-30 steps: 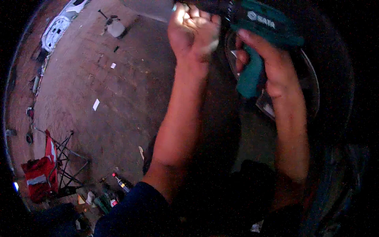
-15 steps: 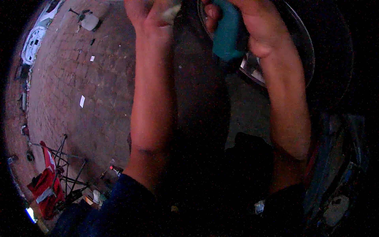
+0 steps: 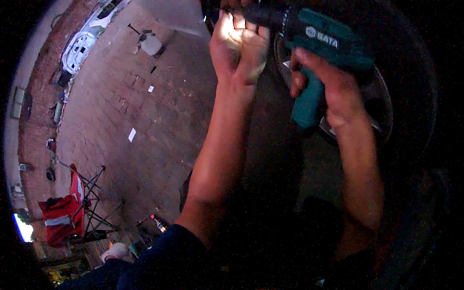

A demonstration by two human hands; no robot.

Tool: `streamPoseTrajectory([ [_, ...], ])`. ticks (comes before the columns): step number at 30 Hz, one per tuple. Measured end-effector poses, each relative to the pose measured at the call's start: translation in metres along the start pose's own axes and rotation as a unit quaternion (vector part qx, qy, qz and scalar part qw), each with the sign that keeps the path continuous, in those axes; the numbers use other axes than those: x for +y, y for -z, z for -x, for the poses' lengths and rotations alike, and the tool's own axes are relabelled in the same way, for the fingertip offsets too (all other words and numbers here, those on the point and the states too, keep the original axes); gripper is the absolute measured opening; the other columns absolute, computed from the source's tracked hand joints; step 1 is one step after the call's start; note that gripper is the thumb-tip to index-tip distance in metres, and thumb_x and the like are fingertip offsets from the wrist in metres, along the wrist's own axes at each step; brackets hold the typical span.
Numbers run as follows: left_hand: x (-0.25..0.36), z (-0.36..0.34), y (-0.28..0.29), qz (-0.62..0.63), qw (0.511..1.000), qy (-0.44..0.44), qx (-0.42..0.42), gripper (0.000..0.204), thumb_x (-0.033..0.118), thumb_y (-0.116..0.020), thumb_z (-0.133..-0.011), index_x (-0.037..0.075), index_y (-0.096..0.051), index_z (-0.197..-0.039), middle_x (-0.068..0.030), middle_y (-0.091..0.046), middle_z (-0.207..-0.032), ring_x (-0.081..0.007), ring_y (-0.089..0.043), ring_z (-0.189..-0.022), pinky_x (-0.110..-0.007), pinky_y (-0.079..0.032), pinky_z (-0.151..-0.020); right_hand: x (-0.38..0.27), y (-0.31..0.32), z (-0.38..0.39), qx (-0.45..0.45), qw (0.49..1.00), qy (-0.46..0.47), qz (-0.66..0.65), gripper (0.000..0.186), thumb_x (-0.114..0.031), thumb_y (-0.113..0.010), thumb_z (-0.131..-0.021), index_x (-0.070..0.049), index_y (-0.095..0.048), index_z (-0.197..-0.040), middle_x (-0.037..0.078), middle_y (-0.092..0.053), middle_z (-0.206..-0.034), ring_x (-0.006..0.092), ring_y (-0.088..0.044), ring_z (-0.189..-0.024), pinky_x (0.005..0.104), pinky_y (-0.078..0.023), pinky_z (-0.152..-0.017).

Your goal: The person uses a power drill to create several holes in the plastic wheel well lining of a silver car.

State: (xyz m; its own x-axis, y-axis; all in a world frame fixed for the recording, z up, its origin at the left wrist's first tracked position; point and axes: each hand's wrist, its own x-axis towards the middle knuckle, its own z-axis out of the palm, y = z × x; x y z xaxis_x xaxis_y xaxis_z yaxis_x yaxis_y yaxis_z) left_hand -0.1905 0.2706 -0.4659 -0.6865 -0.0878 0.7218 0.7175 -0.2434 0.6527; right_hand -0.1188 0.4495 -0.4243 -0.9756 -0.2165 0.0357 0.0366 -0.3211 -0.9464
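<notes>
Since half a second ago our view has tipped back up: both of our hands have dropped lower in the picture, and the whole teal body of the drill shows again where only its handle showed before.

Our right hand [image 3: 333, 89] is wrapped shut around the handle of the teal plastic cordless power drill [image 3: 319, 46], fingers curled across the front of the grip, with the handle's lower end sticking out below the palm. Our left hand [image 3: 237, 46] is closed in a fist around the drill's black front end [image 3: 263, 14], lit brightly on its back; what lies inside that fist beyond the black nose we cannot tell.

So the drill lies between our two hands, near the top edge of the picture, its body running roughly level from the right hand toward the left. It has a teal housing with a darker black chuck section and a pistol-shaped handle.

Just behind the drill and our right hand stands a dark rubber tyre with a silvery metal wheel rim [image 3: 382, 111]; the drill sits in front of the rim's face.

Further out, to our left, brownish brick paving [image 3: 145, 125] spreads away, with small white scraps on it. A red folding chair with a black frame [image 3: 67, 212] stands at the lower left, a bottle with a red cap [image 3: 158, 223] lies near it, and a white car [image 3: 79, 46] is parked at the upper left. Our dark blue sleeve [image 3: 164, 261] shows at the bottom.
</notes>
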Motion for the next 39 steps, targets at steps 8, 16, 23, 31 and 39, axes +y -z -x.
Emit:
streamPoseTrajectory([
  [8, -0.003, 0.013, -0.008, 0.392, 0.879, 0.232, 0.141, 0.028, 0.028, -0.053, -0.102, 0.014, -0.064, -0.125, -0.0053, -0.066, -0.124, -0.0263, -0.059, -0.115, -0.044, -0.047, -0.098, 0.062, 0.035, 0.008, -0.086, 0.989, -0.001, -0.117, 0.027, -0.027, -0.075, -0.088, -0.003, -0.070, -0.100, 0.004, -0.066, -0.080, 0.0161, -0.063, -0.067, 0.0318, -0.053, -0.064],
  [16, -0.047, 0.089, 0.029, 0.258, 0.810, 0.388, 0.356, 0.019, 0.015, -0.055, -0.099, 0.004, -0.061, -0.113, -0.0116, -0.065, -0.108, -0.0260, -0.061, -0.105, -0.040, -0.051, -0.090, 0.090, 0.062, 0.016, -0.051, 0.996, -0.030, -0.061, 0.026, -0.023, -0.073, -0.089, -0.002, -0.066, -0.104, 0.004, -0.062, -0.076, 0.0145, -0.061, -0.067, 0.0307, -0.052, -0.064],
  [23, -0.062, 0.113, 0.089, 0.062, 0.815, 0.430, 0.384, 0.011, 0.015, -0.055, -0.097, 0.006, -0.051, -0.090, -0.0078, -0.053, -0.079, -0.0231, -0.052, -0.069, -0.041, -0.046, -0.064, 0.166, 0.103, 0.038, 0.027, 0.943, 0.125, 0.308, 0.040, -0.025, -0.078, -0.087, -0.003, -0.064, -0.117, 0.008, -0.069, -0.096, 0.0235, -0.067, -0.085, 0.0358, -0.054, -0.076],
  [31, -0.029, 0.077, 0.092, -0.225, 0.898, 0.286, 0.246, 0.022, 0.025, -0.053, -0.101, 0.010, -0.048, -0.085, -0.0020, -0.047, -0.071, -0.0176, -0.045, -0.060, -0.036, -0.041, -0.055, 0.352, 0.186, 0.127, -0.039, 0.784, -0.029, 0.619, 0.070, -0.021, -0.080, -0.078, -0.002, -0.049, -0.139, 0.024, -0.062, -0.125, 0.0432, -0.061, -0.113, 0.0496, -0.048, -0.100],
  [39, -0.077, 0.056, 0.088, -0.069, 0.922, 0.258, 0.280, 0.025, 0.032, -0.045, -0.107, 0.010, -0.049, -0.096, -0.0033, -0.050, -0.072, -0.0173, -0.048, -0.063, -0.035, -0.043, -0.061, 0.198, 0.082, 0.017, -0.138, 0.838, 0.104, 0.518, 0.060, -0.025, -0.068, -0.093, 0.000, -0.046, -0.143, 0.023, -0.039, -0.153, 0.0414, -0.041, -0.139, 0.0454, -0.036, -0.116],
])
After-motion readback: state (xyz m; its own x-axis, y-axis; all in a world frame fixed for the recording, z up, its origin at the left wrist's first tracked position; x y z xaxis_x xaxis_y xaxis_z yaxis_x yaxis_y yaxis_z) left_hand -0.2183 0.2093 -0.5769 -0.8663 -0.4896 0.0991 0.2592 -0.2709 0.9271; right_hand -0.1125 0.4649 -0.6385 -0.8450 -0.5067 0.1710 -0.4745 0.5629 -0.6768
